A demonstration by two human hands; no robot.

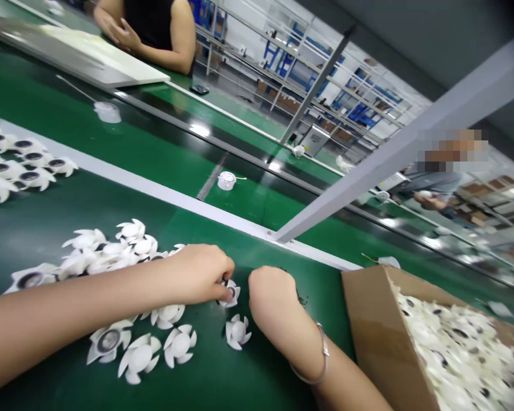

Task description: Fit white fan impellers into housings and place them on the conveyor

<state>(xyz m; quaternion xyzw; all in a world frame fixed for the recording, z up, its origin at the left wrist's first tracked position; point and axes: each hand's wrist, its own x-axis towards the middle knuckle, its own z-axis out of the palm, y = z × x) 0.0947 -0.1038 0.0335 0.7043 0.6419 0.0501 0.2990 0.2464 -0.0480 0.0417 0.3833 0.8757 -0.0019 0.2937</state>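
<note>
One white plastic petal-shaped part [230, 294] sits pinched in the left hand [199, 275], dark hub facing up. Light and stiff, with thin petals that may snap; best held at the hub edge. Round, no clear long axis. Right hand [269, 292] curled just beside, hands apart; its grip is hidden. More parts [180, 345] lie below the hands on the green conveyor belt [223, 382]; filled cardboard box [381, 337] right of them.

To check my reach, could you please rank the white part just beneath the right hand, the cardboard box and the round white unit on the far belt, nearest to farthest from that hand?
1. White plastic part, just below the right hand.
2. Cardboard box, to its right.
3. Round white unit, beyond the grey rail.
</note>
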